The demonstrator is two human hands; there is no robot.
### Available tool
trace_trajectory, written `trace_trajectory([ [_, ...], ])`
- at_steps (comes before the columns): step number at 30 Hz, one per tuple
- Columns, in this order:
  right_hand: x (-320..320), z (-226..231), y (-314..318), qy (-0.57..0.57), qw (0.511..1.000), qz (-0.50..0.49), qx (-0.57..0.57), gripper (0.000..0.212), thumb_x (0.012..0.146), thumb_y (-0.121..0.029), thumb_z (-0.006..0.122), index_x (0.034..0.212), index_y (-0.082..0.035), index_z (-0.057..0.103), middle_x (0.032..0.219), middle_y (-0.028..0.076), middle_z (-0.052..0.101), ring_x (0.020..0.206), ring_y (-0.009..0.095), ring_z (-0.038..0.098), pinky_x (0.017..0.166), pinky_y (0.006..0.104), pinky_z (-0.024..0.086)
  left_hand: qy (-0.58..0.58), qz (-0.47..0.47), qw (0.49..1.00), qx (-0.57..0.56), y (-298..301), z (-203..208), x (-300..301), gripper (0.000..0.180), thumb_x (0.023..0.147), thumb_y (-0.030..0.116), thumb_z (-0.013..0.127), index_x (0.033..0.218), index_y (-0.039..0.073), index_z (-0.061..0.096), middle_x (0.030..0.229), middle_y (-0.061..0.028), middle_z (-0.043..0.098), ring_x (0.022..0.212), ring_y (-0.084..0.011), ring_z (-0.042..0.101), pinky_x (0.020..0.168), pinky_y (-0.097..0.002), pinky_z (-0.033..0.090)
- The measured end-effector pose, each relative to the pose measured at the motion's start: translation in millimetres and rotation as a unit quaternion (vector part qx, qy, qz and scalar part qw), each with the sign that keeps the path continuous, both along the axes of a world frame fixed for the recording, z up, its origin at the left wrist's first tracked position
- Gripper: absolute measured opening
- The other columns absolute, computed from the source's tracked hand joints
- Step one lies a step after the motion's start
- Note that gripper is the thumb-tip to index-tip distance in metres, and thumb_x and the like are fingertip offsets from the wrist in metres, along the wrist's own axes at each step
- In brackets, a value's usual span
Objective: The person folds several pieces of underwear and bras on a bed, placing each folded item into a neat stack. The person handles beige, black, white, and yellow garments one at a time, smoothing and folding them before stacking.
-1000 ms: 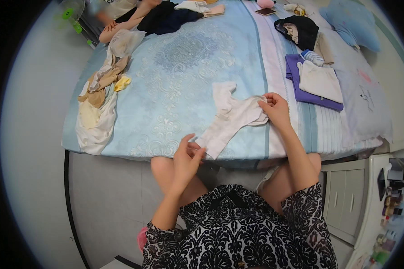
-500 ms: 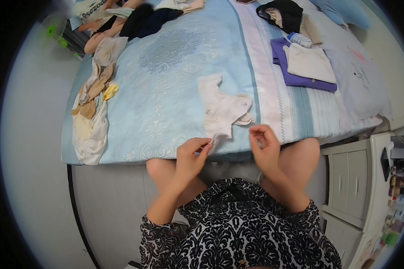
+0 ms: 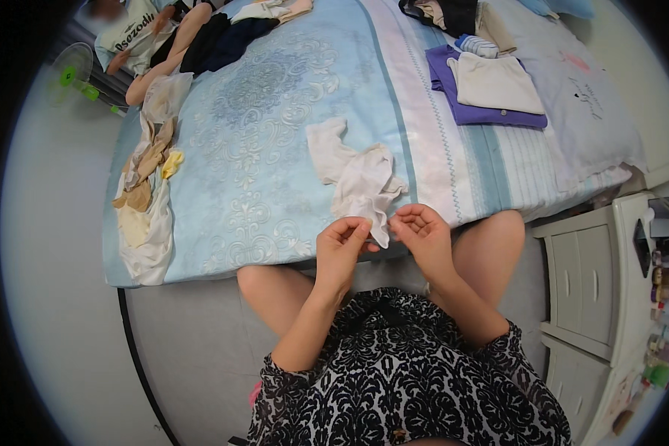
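A small, crumpled white garment (image 3: pixel 360 178) lies near the front edge of the bed, its exact kind unclear from its folds. My left hand (image 3: pixel 340 249) pinches its near end between thumb and fingers, and a loose corner hangs down beside the fingertips. Close by on the right, my right hand (image 3: pixel 426 239) has its fingers curled and drawn together at the garment's edge. Whether cloth is between those fingertips cannot be made out.
The blue patterned bed (image 3: pixel 230 193) carries a pile of white and beige clothes (image 3: pixel 145 215) at left. A folded white garment (image 3: pixel 496 80) lies on purple cloth (image 3: pixel 490 117) at right. Another person (image 3: pixel 145 37) sits far left near a fan (image 3: pixel 68 74). Drawers (image 3: pixel 581 279) stand at right.
My right hand has moved left to the garment's edge, its fingers closing together. My left hand still pinches the garment, whose near end is pulled closer and bunched differently. The view has shifted slightly.
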State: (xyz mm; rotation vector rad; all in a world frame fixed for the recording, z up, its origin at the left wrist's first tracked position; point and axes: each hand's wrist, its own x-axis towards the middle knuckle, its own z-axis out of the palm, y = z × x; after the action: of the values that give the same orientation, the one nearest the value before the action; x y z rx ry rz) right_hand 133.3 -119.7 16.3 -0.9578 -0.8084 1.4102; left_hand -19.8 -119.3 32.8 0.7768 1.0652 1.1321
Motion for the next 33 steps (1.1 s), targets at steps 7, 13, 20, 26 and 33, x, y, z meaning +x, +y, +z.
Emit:
trace_trajectory([
  [7,2.5,-1.3,3.0,0.054,0.998,0.03,-0.031,0.019,0.085,-0.001,0.061,0.104,0.003,0.057,0.088,0.006,0.065,0.078,0.008,0.059,0.069,0.0204,0.048,-0.072,0.013,0.997,0.005,1.0,-3.1,-10.3,0.012,0.093,0.013,0.054,0.095,0.002,0.057,0.089,-0.007,0.062,0.077,-0.0135,0.059,0.071,-0.0282,0.051],
  [13,0.1,-2.5,5.4,0.217,0.972,0.057,-0.068,0.021,0.088,-0.002,0.057,0.108,-0.001,0.052,0.095,0.006,0.062,0.089,0.011,0.058,0.08,0.0255,0.046,-0.173,-0.012,0.983,-0.068,2.8,-2.9,-10.9,0.014,0.095,0.017,0.049,0.098,0.004,0.054,0.101,-0.0081,0.061,0.092,-0.0169,0.058,0.077,-0.03,0.048],
  [20,-10.1,-4.1,0.5,0.041,0.998,0.057,-0.007,0.03,0.084,0.004,0.054,0.113,-0.001,0.05,0.103,0.007,0.059,0.091,0.015,0.058,0.081,0.0294,0.047,0.009,0.011,0.999,0.046,-2.2,-13.7,-14.2,0.01,0.095,0.014,0.052,0.095,0.004,0.054,0.087,-0.0016,0.059,0.077,-0.0076,0.055,0.066,-0.0216,0.045],
  [26,-15.2,24.8,-1.0,-0.348,0.898,-0.011,0.268,0.042,0.068,0.006,0.061,0.11,0.0,0.058,0.1,0.014,0.057,0.089,0.026,0.059,0.078,0.0322,0.048,0.209,0.063,0.966,0.14,-6.6,9.4,-5.8,0.007,0.094,0.01,0.053,0.091,0.003,0.053,0.073,0.0034,0.053,0.061,-0.0019,0.045,0.054,-0.0172,0.037],
  [33,-10.2,11.3,2.3,-0.306,0.93,-0.015,0.202,0.018,0.084,-0.003,0.059,0.1,0.004,0.062,0.085,0.01,0.059,0.072,0.019,0.056,0.067,0.0266,0.045,0.217,0.072,0.961,0.158,-7.3,3.1,-9.2,0.009,0.094,0.011,0.053,0.092,0.002,0.054,0.073,0.0032,0.054,0.061,-0.0022,0.045,0.054,-0.0176,0.037],
])
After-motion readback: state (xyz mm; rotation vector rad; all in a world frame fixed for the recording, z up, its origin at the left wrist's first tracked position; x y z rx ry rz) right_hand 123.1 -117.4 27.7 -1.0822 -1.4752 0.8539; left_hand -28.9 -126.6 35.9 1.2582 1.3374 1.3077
